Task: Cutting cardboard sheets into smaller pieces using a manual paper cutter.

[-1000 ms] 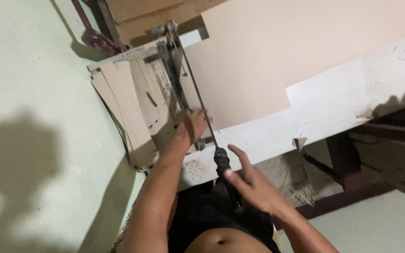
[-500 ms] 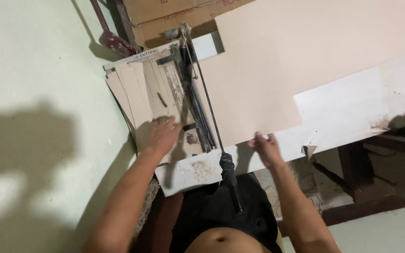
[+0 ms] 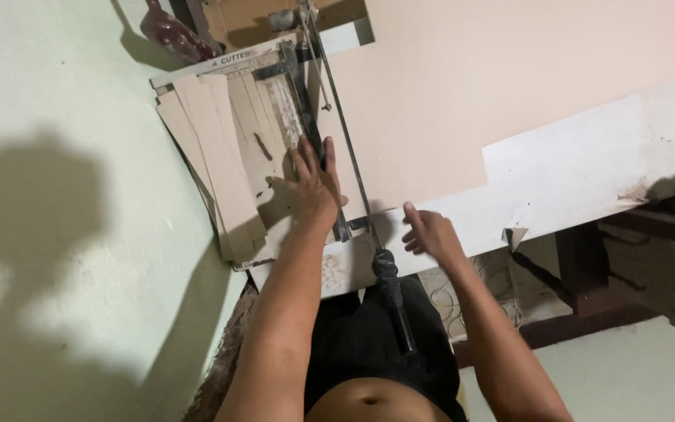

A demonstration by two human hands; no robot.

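A lever paper cutter [image 3: 298,86] lies on the white table [image 3: 587,168], with its long blade arm and black handle [image 3: 391,285] reaching toward me. My left hand [image 3: 312,178] presses flat on the cutter bed beside the blade rail, fingers spread. My right hand [image 3: 430,233] hovers open at the near edge of a large beige cardboard sheet [image 3: 462,94], just right of the blade arm. It holds nothing. A stack of cut beige strips [image 3: 216,164] sits on the left part of the cutter.
A pale green wall [image 3: 56,234] runs along the left, carrying dark shadows. A dark red object [image 3: 169,35] stands beyond the cutter. Dark wooden table supports [image 3: 587,266] show under the table at right.
My left hand has shifted right onto the cutter bed next to the blade rail. My right hand has moved slightly toward the blade arm. The view has tilted a little.
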